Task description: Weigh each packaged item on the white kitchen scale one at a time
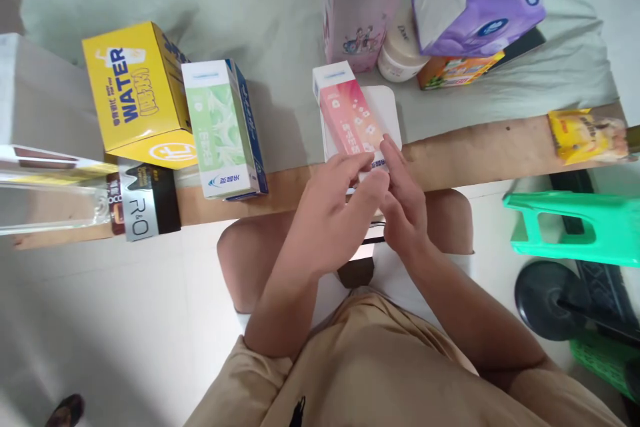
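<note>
Both my hands meet at the near end of a pink and white toothpaste box (350, 110), at the table's front edge. The box slants over a white square object (393, 107) with rounded corners. My left hand (333, 213) is closed around the near left side of the box, fingers bent over its end. My right hand (407, 203) grips the near right side, one fingertip along its edge. The thumbs come together at the near end, hiding part of the box. To the left stands a green and white toothpaste box (220, 127) with a blue side.
Left are a yellow WATER carton (135, 90), a black and silver box (145, 203) and a white box (45, 100). Behind stand a pink carton (355, 20), a cream jar (403, 53) and a purple tissue pack (485, 3). A yellow snack packet (585, 137) and green stool (600, 227) are right.
</note>
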Demonstrator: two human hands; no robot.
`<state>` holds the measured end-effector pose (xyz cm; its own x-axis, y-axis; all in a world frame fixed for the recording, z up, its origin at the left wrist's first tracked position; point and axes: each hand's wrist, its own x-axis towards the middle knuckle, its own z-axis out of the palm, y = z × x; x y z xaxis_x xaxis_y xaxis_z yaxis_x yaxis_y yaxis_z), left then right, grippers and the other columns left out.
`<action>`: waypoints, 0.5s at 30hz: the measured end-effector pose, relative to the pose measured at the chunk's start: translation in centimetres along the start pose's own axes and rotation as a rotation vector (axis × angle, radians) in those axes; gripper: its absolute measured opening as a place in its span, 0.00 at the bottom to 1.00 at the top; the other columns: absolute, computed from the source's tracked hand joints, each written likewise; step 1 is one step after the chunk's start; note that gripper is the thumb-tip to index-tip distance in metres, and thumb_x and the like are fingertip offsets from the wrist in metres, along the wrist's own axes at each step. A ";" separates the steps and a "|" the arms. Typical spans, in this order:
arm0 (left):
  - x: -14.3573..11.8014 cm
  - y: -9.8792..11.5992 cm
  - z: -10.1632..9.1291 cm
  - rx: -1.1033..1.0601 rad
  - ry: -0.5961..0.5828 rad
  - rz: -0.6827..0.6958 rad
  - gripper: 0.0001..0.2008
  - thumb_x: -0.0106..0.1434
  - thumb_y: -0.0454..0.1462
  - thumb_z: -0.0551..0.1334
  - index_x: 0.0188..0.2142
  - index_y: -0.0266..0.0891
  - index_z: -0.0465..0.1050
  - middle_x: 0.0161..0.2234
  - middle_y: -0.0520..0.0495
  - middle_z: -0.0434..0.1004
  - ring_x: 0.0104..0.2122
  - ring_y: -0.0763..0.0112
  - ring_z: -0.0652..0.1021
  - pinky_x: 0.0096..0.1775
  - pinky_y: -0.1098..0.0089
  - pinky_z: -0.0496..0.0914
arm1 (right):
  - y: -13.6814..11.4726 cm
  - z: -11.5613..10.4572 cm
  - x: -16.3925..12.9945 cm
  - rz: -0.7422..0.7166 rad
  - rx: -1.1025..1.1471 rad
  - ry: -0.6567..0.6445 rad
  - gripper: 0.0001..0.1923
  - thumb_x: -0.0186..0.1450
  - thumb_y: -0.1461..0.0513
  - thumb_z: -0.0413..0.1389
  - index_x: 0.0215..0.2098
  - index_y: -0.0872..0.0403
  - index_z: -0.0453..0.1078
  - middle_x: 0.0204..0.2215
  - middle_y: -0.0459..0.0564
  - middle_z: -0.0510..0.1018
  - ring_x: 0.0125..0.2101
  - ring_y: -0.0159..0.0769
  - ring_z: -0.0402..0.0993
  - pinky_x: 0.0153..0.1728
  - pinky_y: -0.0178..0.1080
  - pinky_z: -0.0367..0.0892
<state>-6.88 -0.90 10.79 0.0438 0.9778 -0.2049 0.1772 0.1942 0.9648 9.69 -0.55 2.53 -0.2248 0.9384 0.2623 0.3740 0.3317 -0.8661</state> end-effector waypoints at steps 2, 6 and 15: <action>0.5 -0.5 0.1 -0.004 -0.040 -0.044 0.19 0.71 0.51 0.60 0.53 0.44 0.77 0.56 0.43 0.80 0.56 0.57 0.79 0.57 0.54 0.78 | 0.1 -0.2 0.0 -0.101 -0.019 0.004 0.33 0.77 0.52 0.51 0.79 0.33 0.53 0.80 0.42 0.57 0.80 0.46 0.55 0.80 0.60 0.61; 1.1 -1.1 0.4 -0.028 0.056 -0.022 0.19 0.69 0.50 0.62 0.55 0.46 0.76 0.60 0.42 0.76 0.60 0.59 0.78 0.55 0.60 0.79 | 0.4 -0.1 -0.1 -0.127 -0.058 0.014 0.35 0.78 0.52 0.50 0.80 0.30 0.49 0.81 0.41 0.53 0.81 0.47 0.53 0.78 0.61 0.64; 2.1 -2.4 0.5 -0.088 0.053 -0.025 0.25 0.70 0.51 0.63 0.62 0.47 0.70 0.66 0.42 0.74 0.69 0.51 0.72 0.68 0.49 0.71 | 2.3 0.1 -0.3 -0.152 -0.117 0.093 0.35 0.78 0.52 0.49 0.81 0.39 0.49 0.81 0.48 0.55 0.80 0.44 0.56 0.76 0.54 0.68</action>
<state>-6.74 0.68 7.92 -0.0117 0.9749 -0.2224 0.0901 0.2226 0.9707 10.50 -0.06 0.41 -0.2050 0.8798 0.4289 0.4453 0.4741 -0.7596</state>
